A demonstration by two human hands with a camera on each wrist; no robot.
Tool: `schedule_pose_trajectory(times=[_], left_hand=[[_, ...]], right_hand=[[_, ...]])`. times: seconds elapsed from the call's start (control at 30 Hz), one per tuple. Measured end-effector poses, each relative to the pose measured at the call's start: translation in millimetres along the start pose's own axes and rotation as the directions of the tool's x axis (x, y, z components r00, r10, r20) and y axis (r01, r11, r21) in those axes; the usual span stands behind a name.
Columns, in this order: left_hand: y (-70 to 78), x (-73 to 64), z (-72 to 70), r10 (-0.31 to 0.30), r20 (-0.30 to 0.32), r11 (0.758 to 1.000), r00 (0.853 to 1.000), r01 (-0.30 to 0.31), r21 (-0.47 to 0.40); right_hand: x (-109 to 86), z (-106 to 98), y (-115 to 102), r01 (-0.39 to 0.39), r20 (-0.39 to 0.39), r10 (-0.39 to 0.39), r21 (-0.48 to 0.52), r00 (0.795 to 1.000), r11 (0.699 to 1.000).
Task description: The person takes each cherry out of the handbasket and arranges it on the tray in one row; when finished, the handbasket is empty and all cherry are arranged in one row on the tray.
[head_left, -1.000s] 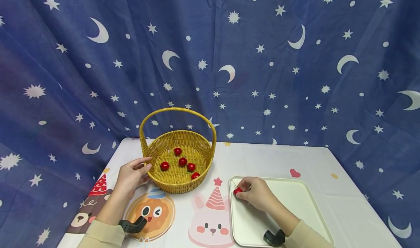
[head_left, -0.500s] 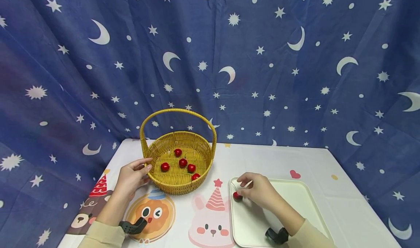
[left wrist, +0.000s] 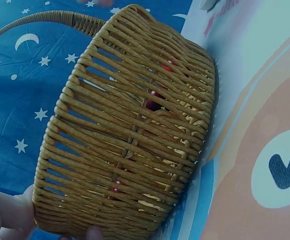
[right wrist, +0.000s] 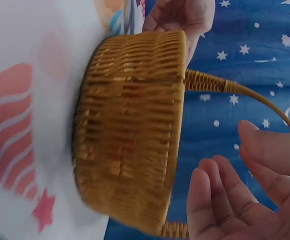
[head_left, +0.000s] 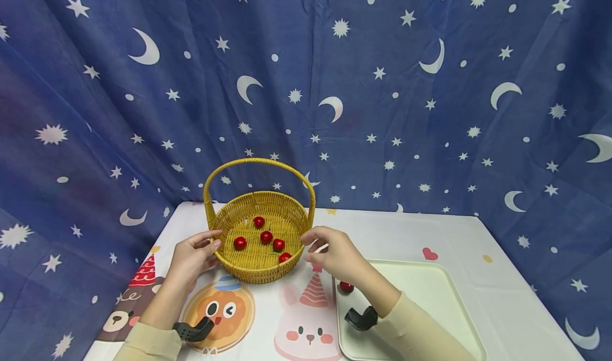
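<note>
A yellow wicker basket [head_left: 258, 276] with a tall arched handle stands upright toward the back of the table. Several red cherries [head_left: 266, 237] lie on its floor. My left hand [head_left: 190, 259] grips the basket's left rim, thumb and fingers on either side of the weave. Beside the right rim hovers my right hand [head_left: 337, 255], holding nothing, its fingers loosely bent and apart in the right wrist view. One cherry [head_left: 346, 287] rests in the left part of the cream tray [head_left: 430, 286], partly hidden by my right forearm. Through the weave, cherries show as red patches in the left wrist view.
The white tablecloth [head_left: 392, 233] carries printed animals, a heart and stars. A blue curtain [head_left: 363, 159] with moons and stars hangs right behind the table and along its sides. Each wrist wears a black strap mount [head_left: 193, 329].
My right hand let go of the cherry, leaving it in the tray, then moved left and up to the basket's right rim. My left hand and the basket stayed put.
</note>
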State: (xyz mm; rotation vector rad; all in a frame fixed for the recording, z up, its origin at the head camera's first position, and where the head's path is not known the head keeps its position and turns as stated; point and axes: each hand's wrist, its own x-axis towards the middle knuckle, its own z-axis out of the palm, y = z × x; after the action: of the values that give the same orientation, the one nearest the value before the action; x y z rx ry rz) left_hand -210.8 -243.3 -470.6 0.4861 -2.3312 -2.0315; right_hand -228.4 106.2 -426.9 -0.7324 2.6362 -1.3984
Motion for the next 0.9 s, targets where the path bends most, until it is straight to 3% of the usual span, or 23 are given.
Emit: schedule_pose_trajectory(times=[0.23,0.37,0.6,0.77,0.9], left_hand=[[-0.5,0.0,-1.2,-0.01,-0.006,1.0,1.0,0.01,-0.014],[-3.1,1.2,-2.1,-0.009,0.006,1.0,1.0,0.009,-0.026],[-5.1,3.3,-2.4,-0.006,0.019,0.999,1.0,0.006,-0.032],[-3.6,3.0,-1.5,0.002,0.019,1.0,1.0,-0.002,-0.03],[-3.0,1.7,-0.8,-0.001,0.01,0.999,1.0,0.002,-0.037]], right_hand=[[36.1,28,-16,0.03,0.09,-0.029,-0.007,0.996,1.0],[54.1,44,-14,0.03,0.152,-0.01,-0.131,0.988,0.991],[77.1,57,-12,0.043,0.211,0.042,-0.381,0.977,0.924],[90.1,58,-15,-0.017,0.223,0.138,-0.473,0.965,0.881],[97.2,62,-14,-0.009,0.253,0.155,-0.496,0.955,0.868]])
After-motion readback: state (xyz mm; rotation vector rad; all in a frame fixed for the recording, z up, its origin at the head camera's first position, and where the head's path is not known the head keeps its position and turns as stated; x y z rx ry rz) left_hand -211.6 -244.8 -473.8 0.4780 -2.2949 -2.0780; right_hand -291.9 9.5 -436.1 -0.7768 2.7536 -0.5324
